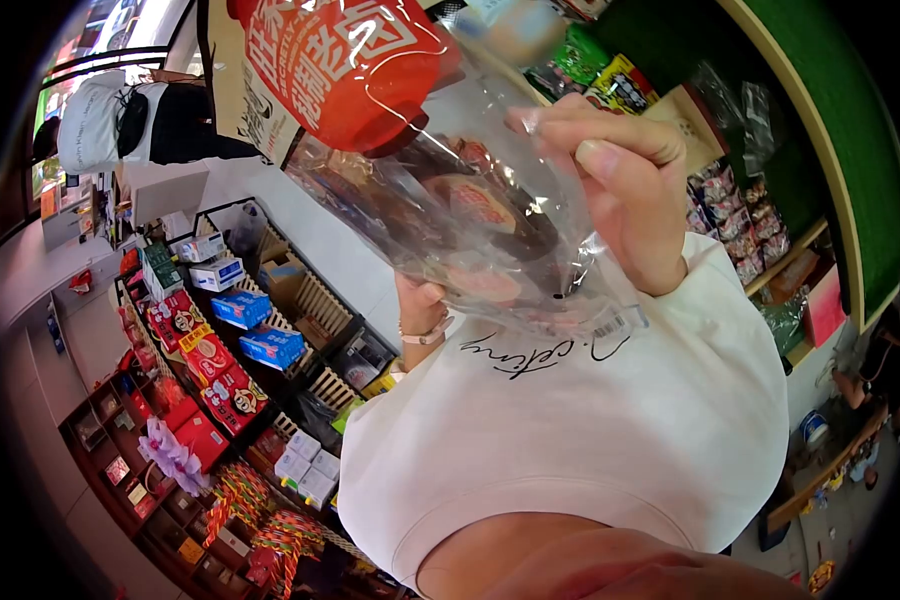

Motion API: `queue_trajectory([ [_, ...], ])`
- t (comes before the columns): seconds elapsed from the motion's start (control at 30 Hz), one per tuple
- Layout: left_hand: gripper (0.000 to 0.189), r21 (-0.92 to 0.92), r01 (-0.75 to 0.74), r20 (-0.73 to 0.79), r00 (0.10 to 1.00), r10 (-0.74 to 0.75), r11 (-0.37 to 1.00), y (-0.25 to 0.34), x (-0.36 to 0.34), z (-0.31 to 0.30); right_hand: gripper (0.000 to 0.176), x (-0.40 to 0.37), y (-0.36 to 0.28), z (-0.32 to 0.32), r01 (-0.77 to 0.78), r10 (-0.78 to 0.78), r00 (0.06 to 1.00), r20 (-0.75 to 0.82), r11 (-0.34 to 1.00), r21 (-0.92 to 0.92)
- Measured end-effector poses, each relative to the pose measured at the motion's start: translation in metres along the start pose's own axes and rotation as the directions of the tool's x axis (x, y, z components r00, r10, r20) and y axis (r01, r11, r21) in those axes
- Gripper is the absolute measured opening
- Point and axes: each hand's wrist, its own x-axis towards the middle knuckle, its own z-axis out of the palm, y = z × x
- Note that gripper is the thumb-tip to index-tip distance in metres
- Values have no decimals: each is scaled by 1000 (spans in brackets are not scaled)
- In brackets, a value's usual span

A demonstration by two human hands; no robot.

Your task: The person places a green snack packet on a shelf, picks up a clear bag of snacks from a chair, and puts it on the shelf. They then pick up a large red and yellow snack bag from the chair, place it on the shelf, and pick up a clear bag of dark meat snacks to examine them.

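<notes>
A clear plastic food package (500, 215) with a red printed front (340, 60) and dark brown food inside is held up in front of my chest. My right hand (635, 170) has its fingers bent and thumb pressed in at the package's right edge. Lower down, my left hand (422, 305), with a band at the wrist, is closed at the package's left side. Part of that hand is hidden behind the plastic. A barcode shows near the package's lower corner.
Shelving with red gift boxes (210, 365) and blue cartons (270, 347) stands to the left. A person in a white top (105, 120) is at the upper left. On the right, a green-lined display (830, 70) holds small packets (740, 215).
</notes>
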Motion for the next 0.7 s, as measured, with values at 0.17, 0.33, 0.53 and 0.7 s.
queue_trajectory([
  [0.17, 79, -33, -77, -43, 996, 76, 996, 45, 54, -33, 23, 61, 33, 43, -76, 76, 997, 0, 997, -10],
  [0.33, 74, -25, -120, -76, 990, 118, 992, 93, 85, -82, 19, 118, 75, 96, -149, 148, 989, 19, 989, 16],
  [0.53, 70, 38, -148, -158, 976, 152, 988, 117, 111, -141, 14, 166, 139, 124, -261, 257, 965, 42, 958, 121],
  [0.7, 80, 86, -222, -184, 955, 234, 971, 125, 137, -151, 15, 197, 181, 116, -388, 380, 922, 78, 901, 195],
])
